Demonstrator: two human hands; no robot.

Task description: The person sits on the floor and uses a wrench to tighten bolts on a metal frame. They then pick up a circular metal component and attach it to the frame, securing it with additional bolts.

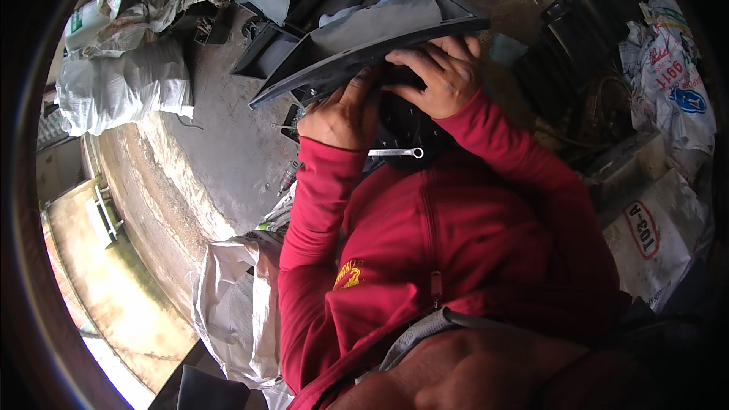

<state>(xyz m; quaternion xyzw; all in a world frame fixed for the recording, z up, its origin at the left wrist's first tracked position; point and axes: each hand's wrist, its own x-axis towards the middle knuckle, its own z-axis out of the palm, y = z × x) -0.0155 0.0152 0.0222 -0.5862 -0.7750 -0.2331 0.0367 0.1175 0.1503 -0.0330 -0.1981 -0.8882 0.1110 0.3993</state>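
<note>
A long dark trough-like piece [380, 26] with a wide rim and a grey, dusty inside lies tilted in front of my chest. My left hand [339, 118] is closed at the underside of its near rim, fingertips pressed together; what they pinch is hidden. To the right, my right hand [444, 76] curls its fingers at the same rim, its thumb reaching in below. Between my wrists, a silver combination wrench [395, 153] lies on dark cloth in my lap, its ring end to the right. A small bolt [312, 92] shows at the rim beside my left hand.
More dark box-shaped pieces [266, 49] lie beyond on the grey floor [220, 144]. White sacks [125, 80] stand far left, with another white sack [239, 304] near my left elbow. Dark ribbed parts [569, 38] and printed sacks [668, 68] crowd the right side.
</note>
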